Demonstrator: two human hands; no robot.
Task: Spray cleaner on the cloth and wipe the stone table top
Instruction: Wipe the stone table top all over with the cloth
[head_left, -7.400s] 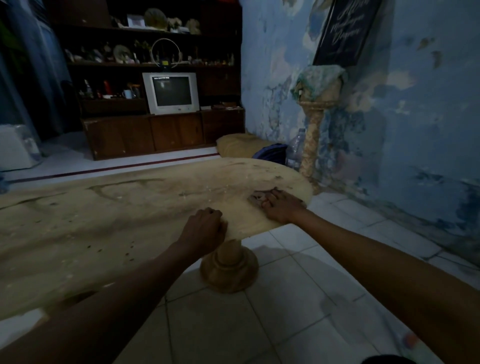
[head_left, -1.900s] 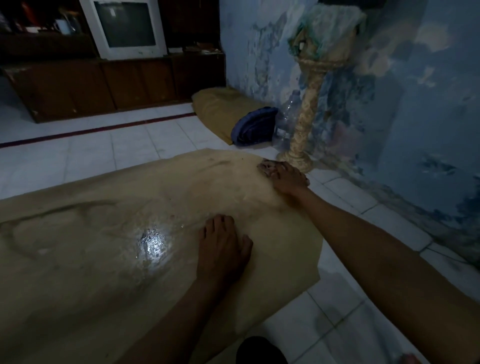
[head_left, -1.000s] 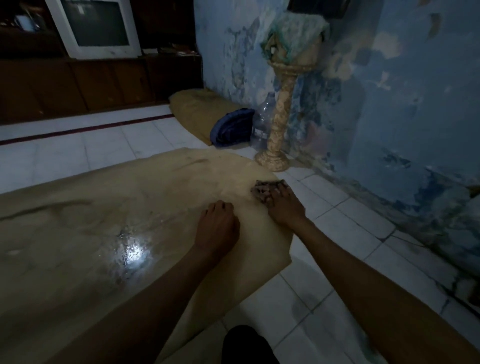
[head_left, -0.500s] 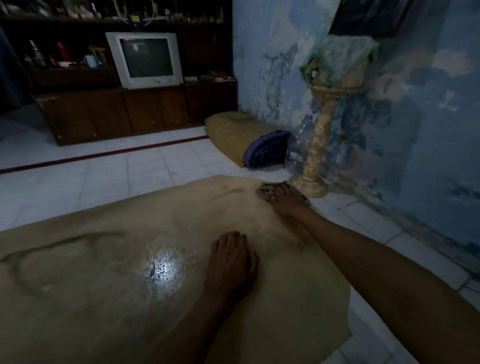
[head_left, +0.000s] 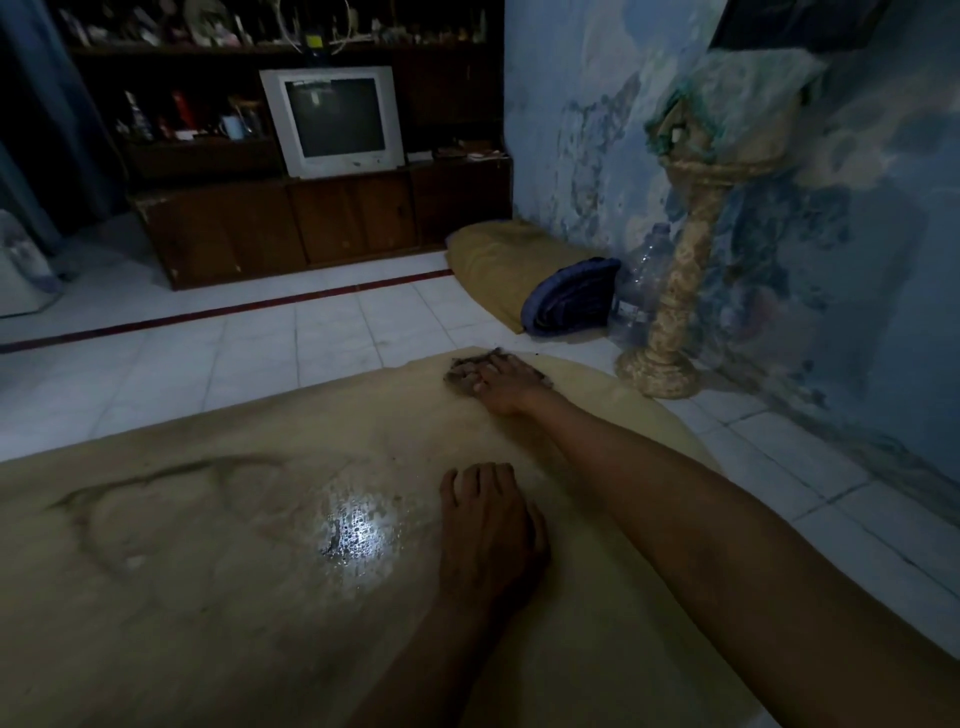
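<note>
In the head view, the wiping stage is judged to be under way: a crumpled brownish cloth is pressed onto the far edge of the stone bench under the right hand, whose fingers are laid flat over it rather than curled round it. The left hand is rested palm-down on the near part of the bench, fingers straight and close together. A wet, glistening patch is seen just beside it. No spray bottle is visible, so spraying is taken as done; dark ring marks on the left remain to be wiped.
</note>
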